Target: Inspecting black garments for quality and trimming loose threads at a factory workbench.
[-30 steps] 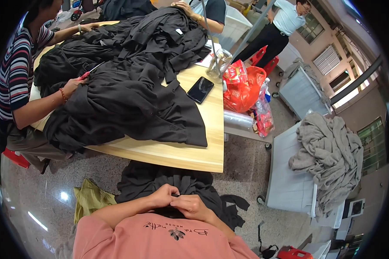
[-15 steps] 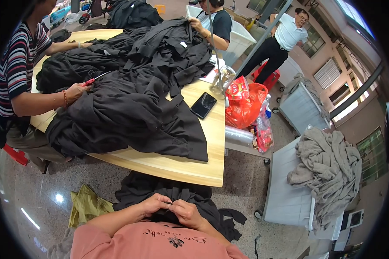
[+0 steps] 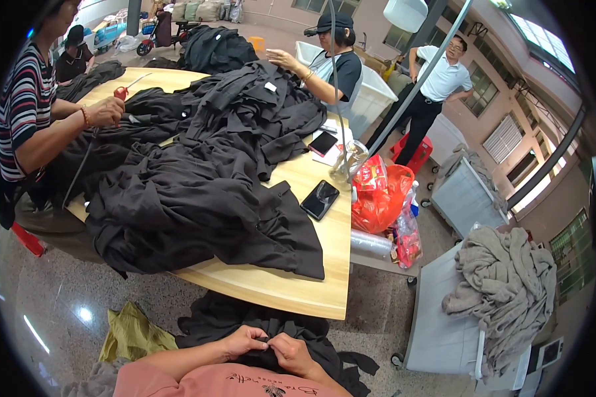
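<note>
A black garment [image 3: 228, 316] lies gathered across my lap, below the table's near edge. My left hand [image 3: 245, 342] is closed, pinching a bit of its cloth between thumb and fingertips. Close beside it, my right hand [image 3: 293, 353] is also closed on the same cloth, the fingertips of both hands almost meeting. The exact spot they pinch is small and partly hidden by the fingers. Part of the garment hangs down past my right forearm.
Black garments [image 3: 185, 192] are heaped on the wooden table [image 3: 318, 291], with a phone [image 3: 320, 200] nearby. A co-worker at left holds red-handled scissors [image 3: 120, 93]; another stands behind the heap. At right are a red plastic bag [image 3: 392, 198] and a cart [image 3: 437, 337] of grey cloth.
The view has tilted up, so the table sits lower in it. The left co-worker's scissors have lifted off the cloth; the far co-worker's hand has risen. My hands keep their pinch.
</note>
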